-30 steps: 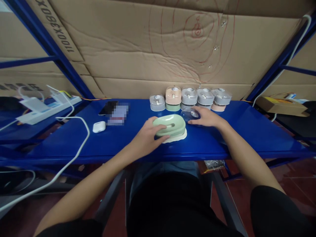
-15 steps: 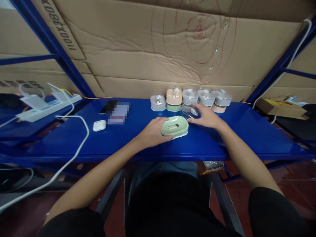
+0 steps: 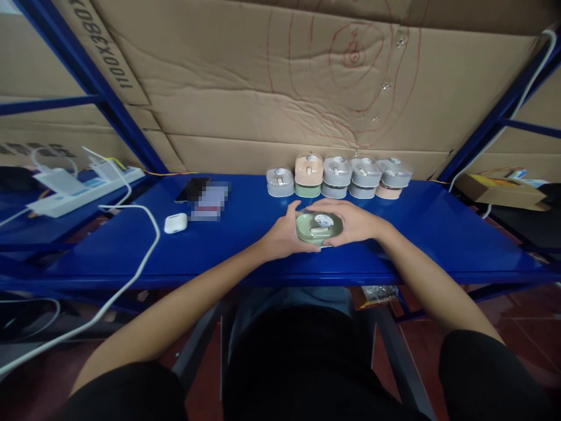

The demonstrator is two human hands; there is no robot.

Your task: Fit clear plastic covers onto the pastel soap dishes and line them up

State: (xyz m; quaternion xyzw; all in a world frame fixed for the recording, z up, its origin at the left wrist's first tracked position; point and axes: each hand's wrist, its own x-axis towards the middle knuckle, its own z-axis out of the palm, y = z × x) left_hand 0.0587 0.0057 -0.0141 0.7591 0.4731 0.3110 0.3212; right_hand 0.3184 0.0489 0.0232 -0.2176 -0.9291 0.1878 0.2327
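Observation:
A pale green soap dish (image 3: 312, 232) rests on the blue shelf (image 3: 236, 245) in front of me, with a clear lid (image 3: 325, 221) bearing a white sticker on top of it. My left hand (image 3: 284, 234) cups the dish's left side. My right hand (image 3: 350, 222) wraps its right side, fingers over the lid's edge. Both hands are closed around the dish and lid together.
A row of several lidded dishes (image 3: 339, 172) in grey, peach and green lines the cardboard wall (image 3: 263, 88) behind. A white earbud case (image 3: 176, 223), a phone (image 3: 193, 189), a power strip (image 3: 83, 190) and a white cable (image 3: 140, 257) lie to the left. A cardboard box (image 3: 499, 187) sits right.
My right hand carried the clear lid from beside the row onto the green dish. My left hand stayed on the dish, which shifted slightly right and toward the centre.

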